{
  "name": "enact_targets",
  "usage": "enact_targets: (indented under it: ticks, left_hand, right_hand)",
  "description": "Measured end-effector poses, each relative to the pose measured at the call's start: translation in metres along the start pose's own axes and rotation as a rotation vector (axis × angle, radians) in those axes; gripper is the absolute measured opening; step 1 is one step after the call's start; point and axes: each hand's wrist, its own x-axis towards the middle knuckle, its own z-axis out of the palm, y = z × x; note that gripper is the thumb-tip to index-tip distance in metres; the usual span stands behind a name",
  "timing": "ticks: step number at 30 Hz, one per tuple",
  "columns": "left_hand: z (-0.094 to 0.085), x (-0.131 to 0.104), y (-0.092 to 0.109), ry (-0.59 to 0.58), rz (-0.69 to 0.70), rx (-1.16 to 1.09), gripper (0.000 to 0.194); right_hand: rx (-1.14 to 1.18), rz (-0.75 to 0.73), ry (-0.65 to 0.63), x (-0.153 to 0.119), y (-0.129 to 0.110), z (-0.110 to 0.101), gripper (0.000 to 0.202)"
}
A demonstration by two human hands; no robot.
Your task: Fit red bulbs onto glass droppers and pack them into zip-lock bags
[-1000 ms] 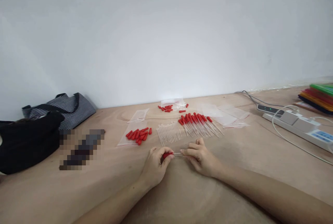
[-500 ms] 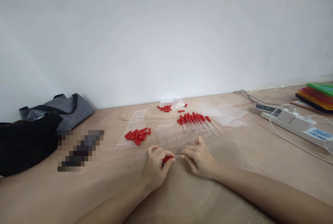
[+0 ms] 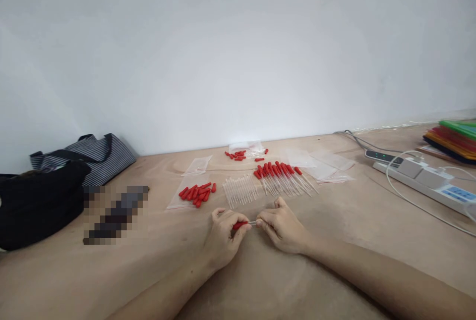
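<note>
My left hand (image 3: 225, 235) pinches a red rubber dropper bulb (image 3: 240, 225) between thumb and fingers. A clear dropper tube (image 3: 253, 223) runs from the bulb into the closed fingers of my right hand (image 3: 281, 226), which hide its other end. How deep the tube sits in the bulb cannot be seen. Just beyond my hands lies a row of clear tubes (image 3: 240, 191). To its right are several droppers with red bulbs (image 3: 278, 169) on their tubes. Loose red bulbs (image 3: 197, 193) are piled on a clear plastic bag (image 3: 174, 202) at the left.
More small red bulbs (image 3: 238, 154) lie by a bag at the wall. Clear bags (image 3: 332, 164) lie right of the droppers. A white power strip (image 3: 424, 181) with cables stands at the right, near coloured folders (image 3: 453, 139). Black and striped bags (image 3: 107, 159) sit at the left.
My right hand has shifted slightly left, closer to my left hand, so a little less tube shows between them. My left hand keeps its grip on the bulb.
</note>
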Motion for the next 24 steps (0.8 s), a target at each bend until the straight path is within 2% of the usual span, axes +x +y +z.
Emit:
enact_targets:
  ticks: [5, 9, 11, 14, 16, 20, 24]
  left_hand:
    - [-0.007, 0.006, -0.005, 0.006, -0.055, -0.007, 0.016]
    - [-0.006, 0.007, -0.011, 0.004, -0.070, -0.058, 0.016]
    - [-0.006, 0.007, -0.016, 0.063, -0.078, -0.081, 0.019]
    - [-0.009, 0.009, -0.025, 0.246, -0.107, -0.020, 0.036]
    - [-0.013, 0.012, -0.032, 0.334, -0.144, 0.102, 0.035]
    - [-0.024, 0.018, -0.047, 0.348, -0.235, 0.359, 0.020]
    - [-0.029, 0.021, -0.059, 0.323, -0.344, 0.496, 0.021]
  right_hand:
    - [-0.057, -0.035, 0.071, -0.001, 0.010, -0.006, 0.022]
    - [-0.103, -0.044, 0.053, -0.004, 0.012, -0.007, 0.018]
    - [-0.094, -0.024, 0.057, -0.004, 0.011, -0.006, 0.016]
    - [-0.050, 0.131, 0.125, 0.001, 0.012, -0.004, 0.017]
    - [-0.039, 0.304, 0.181, 0.009, 0.016, -0.002, 0.022]
    - [-0.107, 0.581, 0.262, 0.035, 0.028, 0.003, 0.026]
    - [-0.204, 0.696, 0.250, 0.060, 0.035, 0.011, 0.024]
